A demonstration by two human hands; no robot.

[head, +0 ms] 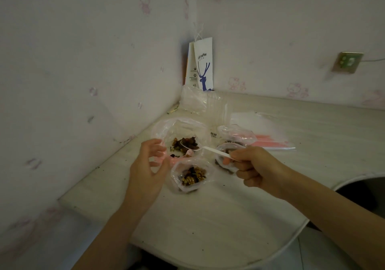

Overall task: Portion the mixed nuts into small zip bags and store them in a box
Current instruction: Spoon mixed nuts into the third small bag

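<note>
My right hand (pixel 253 166) grips the handle of a white plastic spoon (pixel 205 149). The spoon's bowl carries dark nuts above the large clear bag of mixed nuts (pixel 166 128). My left hand (pixel 149 163) hovers beside that bag with fingers loosely curled, next to the pink zip edge; whether it touches the plastic I cannot tell. In front sits a small open zip bag (pixel 190 176) holding nuts. Two more small bags with nuts lie to the right, one (pixel 224 157) partly behind my right hand and one (pixel 237 135) just beyond it.
A stack of empty zip bags with pink strips (pixel 268 141) lies on the pale table (pixel 208 217) at the right. A clear plastic box (pixel 200 101) and a white coffee paper bag (pixel 203 65) stand in the wall corner. The table edge curves at the lower right.
</note>
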